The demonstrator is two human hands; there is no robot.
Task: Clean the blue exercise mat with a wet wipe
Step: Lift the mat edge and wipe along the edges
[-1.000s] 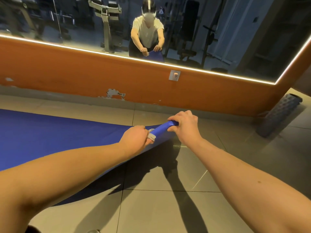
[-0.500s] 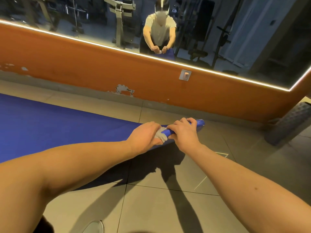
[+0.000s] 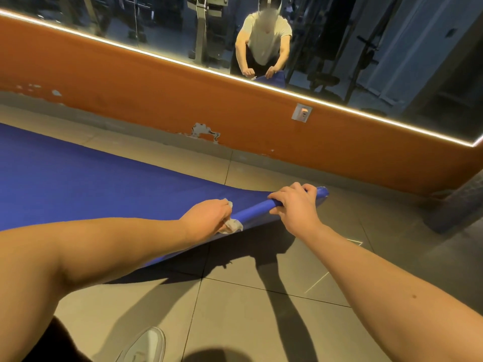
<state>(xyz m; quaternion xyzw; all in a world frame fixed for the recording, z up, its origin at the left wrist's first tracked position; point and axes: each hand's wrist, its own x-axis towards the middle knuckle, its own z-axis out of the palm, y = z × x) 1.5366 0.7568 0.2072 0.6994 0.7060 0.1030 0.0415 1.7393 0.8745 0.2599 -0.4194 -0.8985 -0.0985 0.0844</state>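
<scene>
The blue exercise mat [image 3: 86,178] lies flat on the tiled floor, stretching off to the left. Its right end is curled into a tight roll [image 3: 254,210] lifted a little off the floor. My right hand [image 3: 294,207] grips the far part of that roll, fingers wrapped over it. My left hand [image 3: 209,216] is at the roll's near end and holds a crumpled white wet wipe [image 3: 231,226] against the mat's edge.
An orange wall [image 3: 156,100] with a lit mirror above it runs across the back; a wall socket [image 3: 302,112] is set in it. A dark textured foam roller [image 3: 460,205] leans at the right. My white shoe [image 3: 146,344] is at the bottom.
My hands have spread apart along the roll: the right slid toward the far end, the left with the wipe toward the near end. My view shifted right and down; the shoe shows more.
</scene>
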